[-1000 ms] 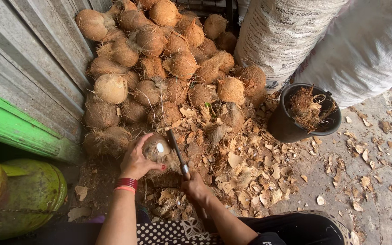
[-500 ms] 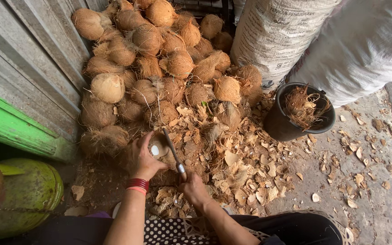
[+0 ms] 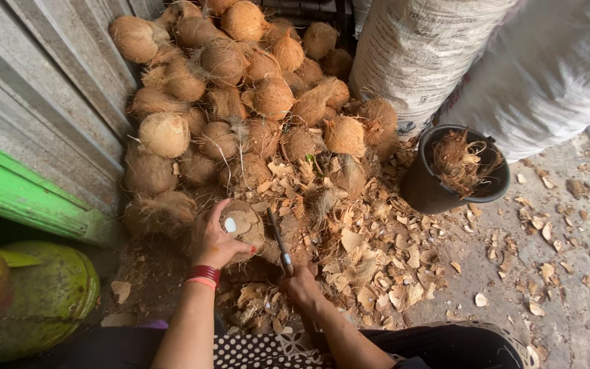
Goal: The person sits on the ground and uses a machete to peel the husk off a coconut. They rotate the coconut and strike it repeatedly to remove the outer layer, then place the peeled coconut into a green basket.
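— What of the coconut (image 3: 240, 229) can't you see?
— Its near side, under the left hand (image 3: 214, 239).
— And the knife (image 3: 280, 240)?
— Handle buried in the right hand (image 3: 302, 285). Above the coconut, the heap (image 3: 240, 89) runs off the top edge; lower nuts lie hidden.

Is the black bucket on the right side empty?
No, the black bucket holds brown coconut fibre that reaches up to its rim.

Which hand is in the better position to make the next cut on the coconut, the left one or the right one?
Likely the right hand: it grips the knife, whose blade lies beside the coconut. The left hand is busy cupping and steadying that coconut.
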